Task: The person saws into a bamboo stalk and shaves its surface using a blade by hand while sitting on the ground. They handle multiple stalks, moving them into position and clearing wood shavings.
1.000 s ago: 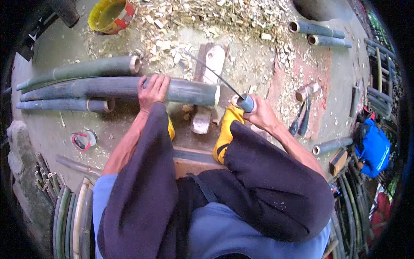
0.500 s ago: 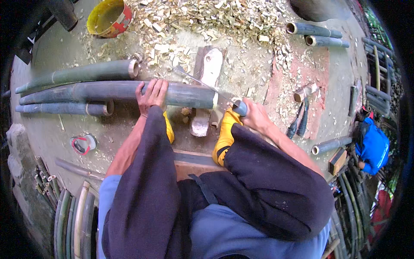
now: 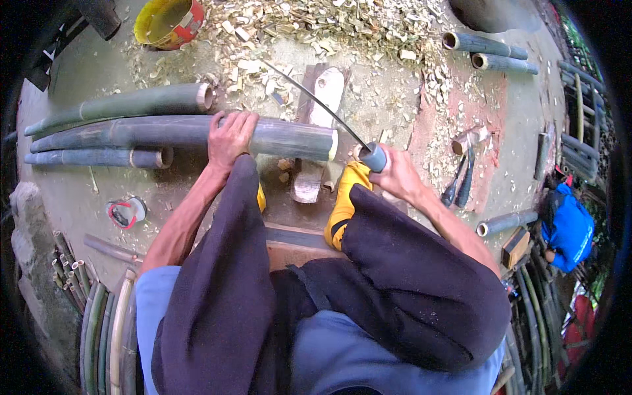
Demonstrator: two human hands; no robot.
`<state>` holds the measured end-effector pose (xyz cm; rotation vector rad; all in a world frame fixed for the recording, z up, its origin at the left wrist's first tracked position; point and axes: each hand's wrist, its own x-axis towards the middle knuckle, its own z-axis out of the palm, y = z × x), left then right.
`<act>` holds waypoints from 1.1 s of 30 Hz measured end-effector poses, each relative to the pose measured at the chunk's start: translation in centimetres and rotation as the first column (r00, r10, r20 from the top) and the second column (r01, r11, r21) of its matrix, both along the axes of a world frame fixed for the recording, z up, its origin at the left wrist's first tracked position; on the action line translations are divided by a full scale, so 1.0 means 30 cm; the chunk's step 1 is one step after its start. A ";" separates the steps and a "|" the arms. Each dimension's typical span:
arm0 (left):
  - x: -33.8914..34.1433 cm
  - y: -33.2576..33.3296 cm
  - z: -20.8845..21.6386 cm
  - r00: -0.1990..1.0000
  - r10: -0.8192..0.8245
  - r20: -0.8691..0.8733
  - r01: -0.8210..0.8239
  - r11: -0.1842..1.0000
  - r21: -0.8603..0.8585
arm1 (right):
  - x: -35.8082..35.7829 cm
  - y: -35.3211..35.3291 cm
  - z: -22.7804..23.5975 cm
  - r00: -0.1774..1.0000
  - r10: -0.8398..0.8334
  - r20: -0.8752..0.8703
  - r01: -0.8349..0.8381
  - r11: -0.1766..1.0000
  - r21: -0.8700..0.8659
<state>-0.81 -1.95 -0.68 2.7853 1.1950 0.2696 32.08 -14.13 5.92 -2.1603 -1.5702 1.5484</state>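
My left hand (image 3: 232, 137) wraps over a thick dark-green bamboo pole (image 3: 161, 131) and grips it. The pole's right end lies across a pale, chopped wooden block (image 3: 307, 183), and a pale worked rim shows at its tip. My right hand (image 3: 399, 172) is closed around the thick blue-grey handle of a long, thin-bladed tool (image 3: 316, 100). Its blade slants away to the upper left, beyond the pole's end. Seen so narrow, it could be a knife or a saw; I cannot tell which. My yellow-covered right foot (image 3: 343, 205) is just below the pole's tip.
Two more bamboo poles, one behind (image 3: 125, 106) and one in front (image 3: 99, 158), flank the held one. Wood chips (image 3: 329, 23) cover the far ground near a yellow-red bucket (image 3: 169, 25). Two dark-handled tools (image 3: 459, 178) lie right. Another person in blue (image 3: 567, 227) crouches far right.
The blade has swung up and away from the pole, its tip now farther off. My right hand has moved slightly right; my left hand keeps its grip on the pole.
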 end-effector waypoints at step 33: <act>-0.214 0.060 0.023 0.996 -0.004 0.084 -0.015 0.975 0.222 | 0.020 -0.121 -0.045 0.920 -0.385 -0.072 0.389 0.882 0.265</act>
